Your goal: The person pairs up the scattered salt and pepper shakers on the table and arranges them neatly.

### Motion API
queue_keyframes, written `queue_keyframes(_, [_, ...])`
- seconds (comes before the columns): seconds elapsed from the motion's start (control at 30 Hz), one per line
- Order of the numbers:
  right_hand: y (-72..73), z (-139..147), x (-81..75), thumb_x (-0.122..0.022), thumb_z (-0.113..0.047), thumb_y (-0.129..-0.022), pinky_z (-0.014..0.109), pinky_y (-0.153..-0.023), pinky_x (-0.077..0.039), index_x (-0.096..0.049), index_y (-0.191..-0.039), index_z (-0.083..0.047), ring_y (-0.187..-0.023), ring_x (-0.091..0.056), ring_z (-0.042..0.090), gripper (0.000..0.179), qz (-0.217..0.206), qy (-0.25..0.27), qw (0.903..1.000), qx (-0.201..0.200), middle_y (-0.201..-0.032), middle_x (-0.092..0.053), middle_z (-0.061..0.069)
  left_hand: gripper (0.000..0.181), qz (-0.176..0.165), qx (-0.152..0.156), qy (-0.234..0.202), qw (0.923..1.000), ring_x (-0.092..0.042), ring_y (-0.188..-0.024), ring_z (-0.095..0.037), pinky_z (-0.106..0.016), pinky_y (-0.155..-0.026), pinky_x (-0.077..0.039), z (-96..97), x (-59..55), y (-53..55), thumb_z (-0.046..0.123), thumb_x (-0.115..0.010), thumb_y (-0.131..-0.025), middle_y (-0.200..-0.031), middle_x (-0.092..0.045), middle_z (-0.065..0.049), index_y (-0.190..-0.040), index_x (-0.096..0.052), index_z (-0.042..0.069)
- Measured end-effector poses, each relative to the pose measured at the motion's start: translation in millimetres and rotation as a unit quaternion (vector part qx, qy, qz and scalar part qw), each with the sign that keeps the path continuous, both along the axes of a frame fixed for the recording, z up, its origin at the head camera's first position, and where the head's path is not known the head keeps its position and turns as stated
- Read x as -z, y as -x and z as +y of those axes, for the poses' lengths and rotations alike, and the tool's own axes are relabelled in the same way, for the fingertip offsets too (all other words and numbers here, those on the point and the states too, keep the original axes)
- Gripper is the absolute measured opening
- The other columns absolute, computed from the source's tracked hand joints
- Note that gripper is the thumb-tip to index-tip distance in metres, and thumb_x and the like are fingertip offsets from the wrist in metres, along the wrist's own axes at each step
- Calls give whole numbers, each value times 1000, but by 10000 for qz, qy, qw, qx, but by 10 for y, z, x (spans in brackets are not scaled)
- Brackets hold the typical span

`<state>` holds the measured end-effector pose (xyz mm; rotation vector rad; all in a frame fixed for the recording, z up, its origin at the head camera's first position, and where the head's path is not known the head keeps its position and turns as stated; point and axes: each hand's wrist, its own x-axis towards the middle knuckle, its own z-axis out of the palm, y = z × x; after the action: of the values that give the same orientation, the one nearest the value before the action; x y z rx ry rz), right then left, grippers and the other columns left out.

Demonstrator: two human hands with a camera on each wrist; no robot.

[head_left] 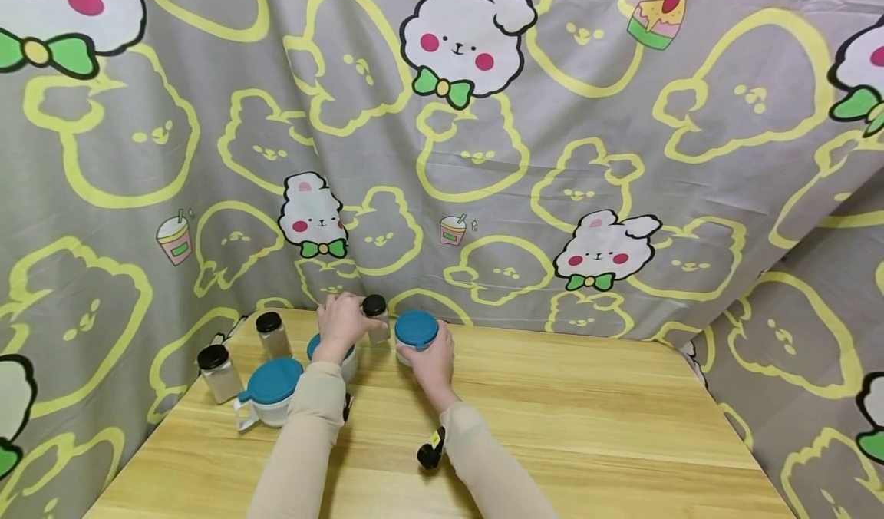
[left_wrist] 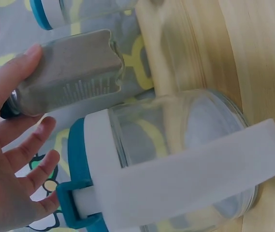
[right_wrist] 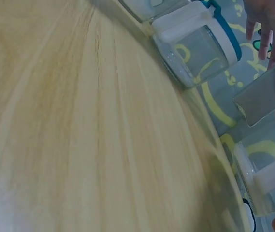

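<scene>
My left hand pinches a glass jar with a black cap, thumb and a finger near its cap, other fingers spread loose. Brownish-grey contents fill this jar, and a gap shows under its base in the right wrist view. Just right of it, my right hand grips a clear jar with a blue lid, fingers round its side. Below my left hand stands another blue-lidded clear jar with a white handle, partly hidden by the hand and wrist in the head view.
A third blue-lidded jar with a white handle stands front left. Two black-capped jars stand at the left on the wooden table. A patterned curtain hangs behind the table's back edge.
</scene>
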<state>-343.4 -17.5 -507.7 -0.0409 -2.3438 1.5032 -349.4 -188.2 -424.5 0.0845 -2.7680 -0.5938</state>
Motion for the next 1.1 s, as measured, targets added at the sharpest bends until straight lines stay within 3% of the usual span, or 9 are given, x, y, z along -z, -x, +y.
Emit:
queue_keyframes(0.73, [-192, 203, -103, -90, -32, -64, 55, -100, -43, -48, -133, -6, -119, -50, 33, 85, 528, 395, 9977, -183, -128, -53, 16, 63, 391, 230, 214, 9987, -50, -118, -39, -62, -102, -34, 84, -64, -242, 48, -85, -69, -120, -65, -14, -116, -72, 9])
queue_keyframes(1.1, [-271, 356, -133, -91, -30, -63, 57, -100, -42, -49, -129, -6, -118, -51, 34, 82, 624, 458, 9968, -196, -126, -54, 16, 66, 403, 287, 322, 9983, -50, -120, -38, -62, -103, -34, 166, -31, -339, 50, -85, -68, -123, -64, -13, -118, -71, 9])
